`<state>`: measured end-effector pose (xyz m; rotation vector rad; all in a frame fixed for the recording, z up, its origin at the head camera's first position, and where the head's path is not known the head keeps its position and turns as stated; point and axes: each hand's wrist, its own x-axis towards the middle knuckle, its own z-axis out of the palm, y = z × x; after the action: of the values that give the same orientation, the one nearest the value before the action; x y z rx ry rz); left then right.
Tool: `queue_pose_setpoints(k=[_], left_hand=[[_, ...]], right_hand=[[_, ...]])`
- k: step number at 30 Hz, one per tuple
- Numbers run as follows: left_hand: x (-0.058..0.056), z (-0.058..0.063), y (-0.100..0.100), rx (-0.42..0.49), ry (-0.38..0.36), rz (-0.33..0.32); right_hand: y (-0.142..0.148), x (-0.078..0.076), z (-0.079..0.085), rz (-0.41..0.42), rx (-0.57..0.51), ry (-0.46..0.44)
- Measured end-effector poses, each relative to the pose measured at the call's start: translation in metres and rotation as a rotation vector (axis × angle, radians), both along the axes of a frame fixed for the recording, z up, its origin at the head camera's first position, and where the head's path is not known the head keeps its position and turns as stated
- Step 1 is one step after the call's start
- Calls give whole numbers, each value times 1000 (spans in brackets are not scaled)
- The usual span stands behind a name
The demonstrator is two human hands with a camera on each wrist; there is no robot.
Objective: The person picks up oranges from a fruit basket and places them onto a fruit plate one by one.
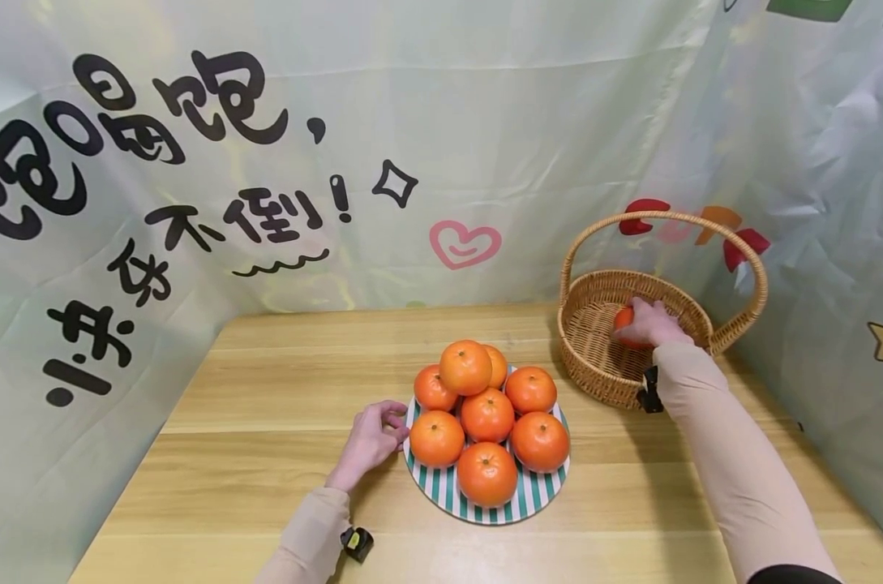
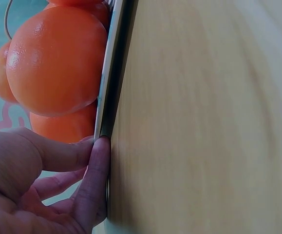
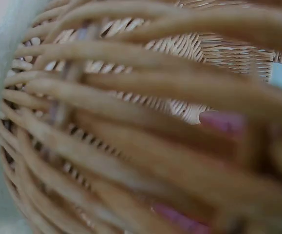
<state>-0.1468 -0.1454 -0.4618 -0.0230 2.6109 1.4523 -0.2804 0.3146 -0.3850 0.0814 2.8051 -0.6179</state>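
Observation:
A round plate (image 1: 447, 489) with green and white stripes lies on the table and bears several oranges (image 1: 487, 474), one of them stacked on top of others (image 1: 466, 367). At the plate's left rim, my left hand (image 1: 371, 438) pinches the edge between thumb (image 2: 65, 153) and fingers. My right hand (image 1: 654, 323) reaches down inside a wicker basket (image 1: 594, 381) and grips an orange (image 1: 623, 317) low in it. Woven strands of the basket wall (image 3: 131, 102) fill the right wrist view, so the orange and most of that hand are hidden there.
The basket's tall arched handle (image 1: 663, 215) rises over my right hand. Behind the wooden table (image 1: 280, 381) hangs a printed cloth (image 1: 383, 105) with dark lettering, and more cloth stands close at the left and right sides.

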Motion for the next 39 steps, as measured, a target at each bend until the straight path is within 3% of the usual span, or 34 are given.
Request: queue_pose_setpoints(k=[7,22,30,39], left_hand=[[0,0,-1,-6,15,-1],[1,0,0,19,15,2],[2,0,0,23,12,3],[1,-1,1,15,13,11]], right_hand=[[0,2,-3,-20,-8,72],[-16,6,7,-34,-163,314],[-25,18,12,-58,-254,458],[-37,33,16,-73,-344,528]])
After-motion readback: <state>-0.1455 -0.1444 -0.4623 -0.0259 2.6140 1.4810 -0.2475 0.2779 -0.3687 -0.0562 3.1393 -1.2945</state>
